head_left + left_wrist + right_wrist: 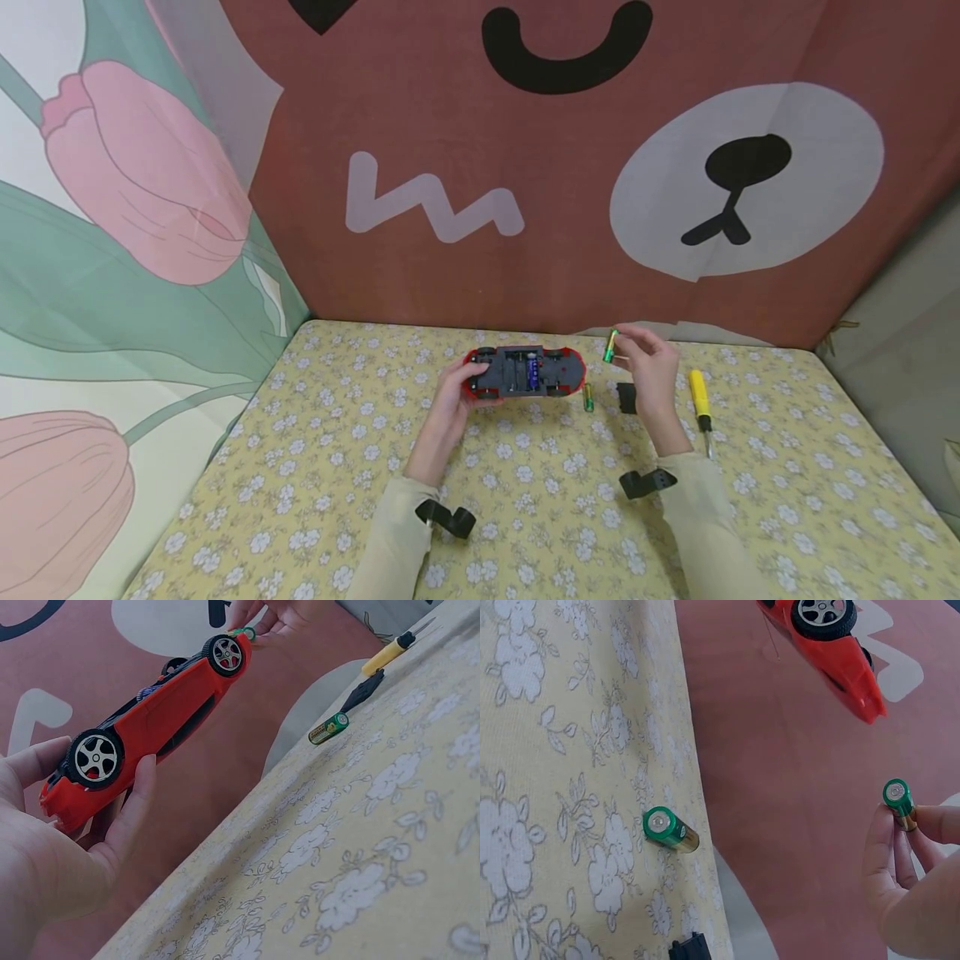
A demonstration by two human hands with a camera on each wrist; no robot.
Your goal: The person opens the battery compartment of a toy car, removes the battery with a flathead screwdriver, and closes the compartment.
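Observation:
A red toy car (562, 373) is held upside down over the table, its dark underside and wheels facing up. My left hand (450, 393) grips one end of it, fingers on both sides, as the left wrist view shows. A blue piece (533, 372) sits in the opened slot of the underside. To the right of the car, my right hand (651, 371) pinches a green-and-gold battery (900, 799) between thumb and fingers. A second green battery (588, 397) lies on the table beneath the car's right end. Beside that battery lies a small black cover (626, 398), partly behind my right hand.
A yellow-handled screwdriver (699, 396) lies right of my right hand, its shaft toward me. The table wears a yellow flowered cloth (525, 508). Behind it hangs a brown printed curtain (480, 275), with a tulip-printed one (150, 183) along the left side.

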